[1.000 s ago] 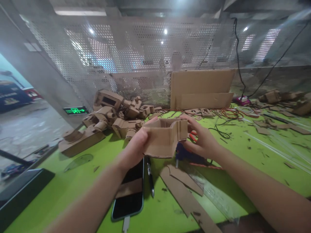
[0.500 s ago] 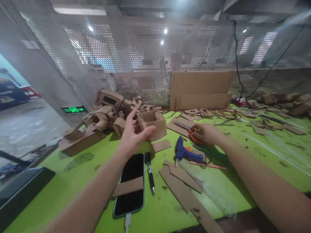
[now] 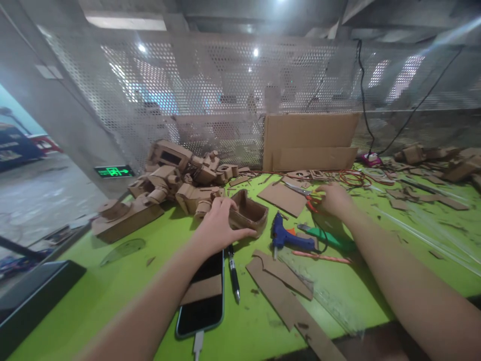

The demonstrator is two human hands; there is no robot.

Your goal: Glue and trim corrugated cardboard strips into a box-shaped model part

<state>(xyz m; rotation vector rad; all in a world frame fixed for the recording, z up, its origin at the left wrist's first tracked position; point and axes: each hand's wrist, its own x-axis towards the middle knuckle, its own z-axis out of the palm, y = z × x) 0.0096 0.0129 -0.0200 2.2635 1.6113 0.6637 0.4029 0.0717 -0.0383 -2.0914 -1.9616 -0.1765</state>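
My left hand (image 3: pixel 220 224) grips the near left side of a small open-topped cardboard box (image 3: pixel 250 213), thumb along its front and fingers at its left wall. The box rests tilted low over the green table. My right hand (image 3: pixel 332 199) is closed at the red handles of the scissors (image 3: pixel 311 200), whose blades point to the upper left beside a flat cardboard piece (image 3: pixel 281 198). Just in front of it lie a blue glue gun (image 3: pixel 289 236) and a green-handled cutter (image 3: pixel 328 237).
A phone (image 3: pixel 201 316) with a cardboard strip on it and a pen (image 3: pixel 233 276) lie near the front. Cardboard assemblies (image 3: pixel 161 178) are heaped at the back left. Cut pieces (image 3: pixel 285 296) and a clear ruler (image 3: pixel 334 306) lie front right. A cardboard sheet (image 3: pixel 310 140) stands behind.
The box has turned and come down to the right with my left hand. My right hand and the scissors have shifted slightly right and back, uncovering more of the green-handled cutter.
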